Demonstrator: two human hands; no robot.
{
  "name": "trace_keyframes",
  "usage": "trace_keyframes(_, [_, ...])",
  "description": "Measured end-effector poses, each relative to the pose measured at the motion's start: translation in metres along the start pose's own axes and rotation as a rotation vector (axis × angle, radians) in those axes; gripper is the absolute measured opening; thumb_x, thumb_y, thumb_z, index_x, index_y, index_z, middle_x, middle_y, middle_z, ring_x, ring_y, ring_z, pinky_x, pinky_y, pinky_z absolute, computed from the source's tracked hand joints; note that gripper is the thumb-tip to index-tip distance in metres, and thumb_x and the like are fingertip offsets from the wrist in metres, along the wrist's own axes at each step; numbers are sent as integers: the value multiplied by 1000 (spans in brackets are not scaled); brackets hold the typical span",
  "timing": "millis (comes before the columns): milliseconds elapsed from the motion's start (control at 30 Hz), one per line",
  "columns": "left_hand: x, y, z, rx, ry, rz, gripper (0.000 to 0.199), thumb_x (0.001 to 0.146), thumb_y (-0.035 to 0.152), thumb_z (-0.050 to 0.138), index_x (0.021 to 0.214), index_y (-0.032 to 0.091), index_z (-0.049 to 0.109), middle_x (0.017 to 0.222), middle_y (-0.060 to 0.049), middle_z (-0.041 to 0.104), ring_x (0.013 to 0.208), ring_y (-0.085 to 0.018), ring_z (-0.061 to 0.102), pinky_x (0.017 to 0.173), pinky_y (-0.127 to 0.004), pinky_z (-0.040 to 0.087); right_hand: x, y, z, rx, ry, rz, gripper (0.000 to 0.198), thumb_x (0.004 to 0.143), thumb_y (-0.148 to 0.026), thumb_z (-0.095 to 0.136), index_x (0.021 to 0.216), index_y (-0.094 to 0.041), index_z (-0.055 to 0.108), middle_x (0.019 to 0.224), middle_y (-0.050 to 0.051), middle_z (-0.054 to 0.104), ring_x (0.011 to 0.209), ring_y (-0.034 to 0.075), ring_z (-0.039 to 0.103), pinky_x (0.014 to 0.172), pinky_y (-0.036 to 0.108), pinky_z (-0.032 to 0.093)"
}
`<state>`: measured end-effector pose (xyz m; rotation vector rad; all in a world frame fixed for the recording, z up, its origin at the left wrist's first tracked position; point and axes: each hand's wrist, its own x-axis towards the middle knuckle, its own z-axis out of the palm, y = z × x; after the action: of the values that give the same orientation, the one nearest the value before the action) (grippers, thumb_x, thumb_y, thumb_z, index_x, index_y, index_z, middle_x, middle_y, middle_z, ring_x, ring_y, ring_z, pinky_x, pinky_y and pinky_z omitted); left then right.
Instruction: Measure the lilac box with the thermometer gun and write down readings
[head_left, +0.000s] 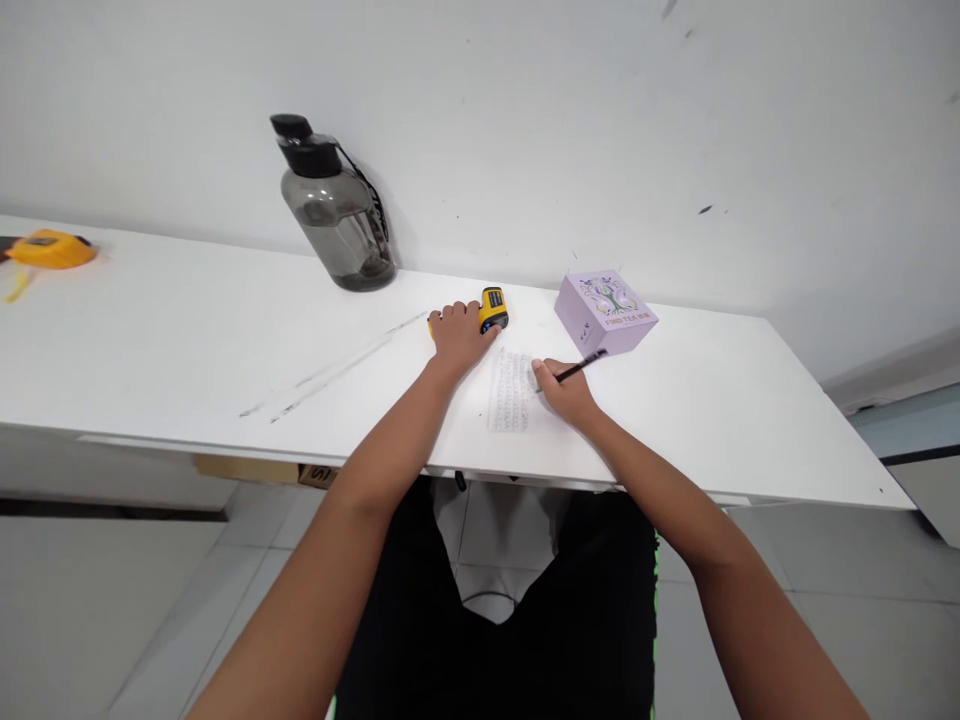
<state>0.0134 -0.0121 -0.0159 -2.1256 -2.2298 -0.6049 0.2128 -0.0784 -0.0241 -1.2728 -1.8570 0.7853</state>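
Note:
My right hand (566, 392) grips a dark pen (577, 368) in a writing hold. Its tip is down at the right side of a small pale sheet of paper (511, 400) covered in rows of small grey marks, too small to read. To the left, my left hand (459, 338) lies over a yellow and black handheld device (493, 308), with the fingers curled across it. Part of the device is hidden under the hand, and its exact kind does not show. Just beyond my right hand stands a lilac tea box (606, 312) with a printed lid.
A grey see-through water bottle (337, 225) with a black lid stands by the wall. At the far left lies a blurred orange-yellow tool (56, 249). Dark streaks mark the white table (172, 330). A cardboard box (247, 468) shows below the table's front edge.

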Motion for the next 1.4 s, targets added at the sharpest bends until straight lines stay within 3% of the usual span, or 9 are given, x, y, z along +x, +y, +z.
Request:
trace_keyframes(133, [0,-1,0,1,7,10,51,86,53,48,126,22,56,133,-15,55,117,-35,51,100,-49,31,2,1,-1,-192,164,-166,31,95,-45,47,79,-21,59,82,5,61,78,18,57,70,29,42])
trace_keyframes(233, [0,-1,-2,20,-16,0,49,87,53,46,127,25,55,132,-12,58,117,-34,52,100,-49,31,7,9,-2,-350,181,-245,22,95,-35,47,101,-21,64,103,9,60,89,19,58,71,29,44])
trace_keyframes(467, [1,-1,-2,52,-30,-3,49,88,53,46,126,25,55,133,-13,59,119,-34,52,99,-47,32,17,27,-14,-580,129,-157,40,90,-10,38,119,-16,64,110,14,60,91,23,58,66,32,44])
trace_keyframes(633, [2,-2,-1,46,-25,3,50,88,54,45,126,24,55,132,-14,59,118,-34,52,99,-48,32,17,27,-15,-606,82,-128,34,93,-20,43,116,-18,68,106,13,60,83,22,57,63,32,43])
trace_keyframes(733, [1,-2,-1,64,-15,8,50,88,54,45,127,24,55,132,-13,60,119,-34,52,99,-48,33,18,24,-17,-558,209,-177,33,95,-26,43,114,-18,69,106,13,57,87,22,57,67,32,45])
trace_keyframes(867, [0,-1,-3,85,-34,4,51,89,56,44,129,25,54,133,-13,59,119,-33,52,100,-47,33,23,20,-32,-552,509,-254,33,95,-34,43,110,-17,68,114,16,54,108,28,54,92,43,45])
trace_keyframes(1000, [0,0,-5,75,-37,8,52,89,56,44,129,24,54,133,-14,59,118,-34,52,99,-47,34,28,28,-53,-591,702,-158,41,88,-45,55,122,-22,62,142,18,36,136,39,32,106,60,32])
trace_keyframes(1167, [1,0,-5,86,-48,2,54,89,55,46,130,21,55,132,-14,60,117,-34,53,98,-47,34,33,46,-65,-558,533,103,70,77,-64,59,140,-36,45,162,6,-3,147,47,-2,107,75,18])
trace_keyframes(1400, [1,-2,-4,75,-39,18,54,89,55,46,130,21,54,132,-15,60,117,-35,52,98,-47,34,36,52,-63,-316,532,267,129,60,-77,67,154,-32,-9,162,16,-21,149,45,-9,106,78,14])
